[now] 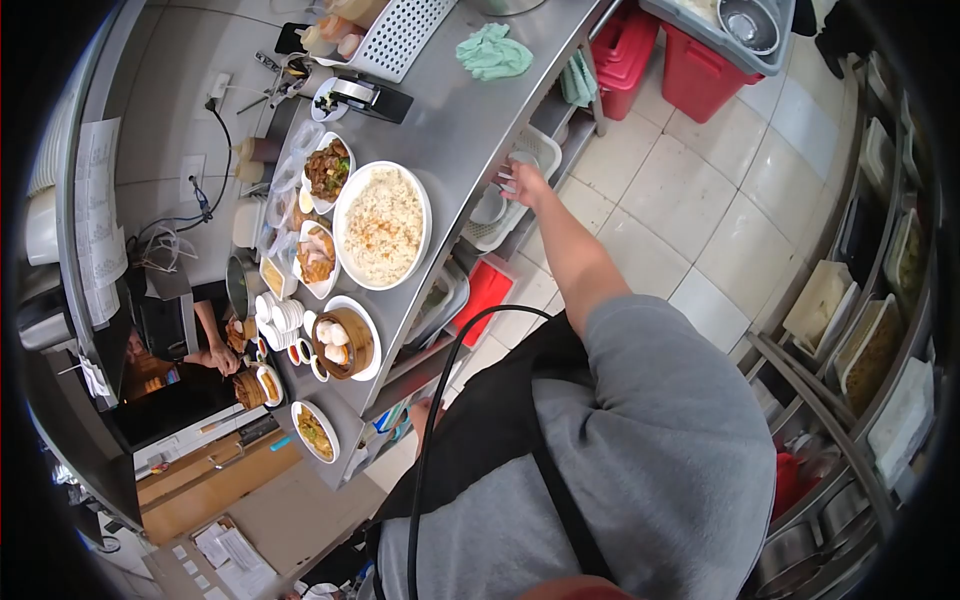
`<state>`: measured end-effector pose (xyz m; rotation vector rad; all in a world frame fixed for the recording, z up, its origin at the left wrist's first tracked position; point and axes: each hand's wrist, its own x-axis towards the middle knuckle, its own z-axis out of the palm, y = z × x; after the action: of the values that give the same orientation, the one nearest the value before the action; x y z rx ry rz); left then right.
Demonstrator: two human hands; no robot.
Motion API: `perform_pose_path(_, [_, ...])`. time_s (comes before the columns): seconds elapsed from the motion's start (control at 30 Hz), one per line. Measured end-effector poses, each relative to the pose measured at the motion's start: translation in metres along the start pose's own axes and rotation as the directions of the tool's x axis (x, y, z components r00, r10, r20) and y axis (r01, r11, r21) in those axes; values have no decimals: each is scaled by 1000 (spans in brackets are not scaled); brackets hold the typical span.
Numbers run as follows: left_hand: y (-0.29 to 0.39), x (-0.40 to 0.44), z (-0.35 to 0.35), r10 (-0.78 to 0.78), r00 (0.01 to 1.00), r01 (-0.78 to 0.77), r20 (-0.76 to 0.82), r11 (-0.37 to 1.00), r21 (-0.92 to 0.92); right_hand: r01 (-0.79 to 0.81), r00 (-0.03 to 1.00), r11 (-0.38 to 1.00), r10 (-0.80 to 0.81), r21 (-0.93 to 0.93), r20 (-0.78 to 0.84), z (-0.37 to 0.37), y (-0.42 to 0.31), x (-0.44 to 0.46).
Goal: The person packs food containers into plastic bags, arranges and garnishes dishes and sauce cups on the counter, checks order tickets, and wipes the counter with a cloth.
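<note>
My right hand [521,184] is stretched out beside the counter, at a white basket [541,150] on the shelf below. Its fingers look apart, close to small pale bowls [489,207] in the basket; whether they touch one is unclear. My left hand [424,414] hangs low by the counter's edge, partly hidden, and its fingers cannot be made out. On the steel counter stand a large bowl of fried rice [383,225], a dish of meat and greens [327,168], a dish of sliced meat [315,258], and a bamboo steamer of dumplings [345,343] on a white plate.
A noodle dish [315,432] sits near the counter's end. Another person's hand [221,357] is at the pass-through, near small steamers [249,388]. A tape dispenser [370,98] and green cloth [494,51] lie farther along. Red bins [703,75] stand on the tiled floor.
</note>
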<state>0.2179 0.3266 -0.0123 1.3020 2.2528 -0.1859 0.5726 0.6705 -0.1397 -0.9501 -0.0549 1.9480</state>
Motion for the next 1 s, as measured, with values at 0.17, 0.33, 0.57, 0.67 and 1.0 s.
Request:
perform_pose_path(0.17, [-61, 10, 21, 49, 999, -50, -14, 991, -122, 53, 998, 998, -53, 33, 16, -1, 7, 9])
perform_pose_path(0.33, [-87, 13, 43, 203, 971, -176, 125, 965, -196, -42, 988, 999, 43, -9, 146, -14, 20, 19])
perform_pose_path(0.57, [-3, -12, 13, 72, 983, -12, 169, 943, -331, -105, 971, 994, 97, 26, 217, -23, 39, 30])
perform_pose_path(0.67, [11, -12, 7, 78, 986, -28, 146, 948, -318, -100, 977, 993, 87, 58, 193, -16, 46, 19])
perform_pose_path(1.0, [-23, -2, 22, 59, 975, -5, 213, 969, -247, -56, 980, 969, 100, -240, 174, -3, 64, 4])
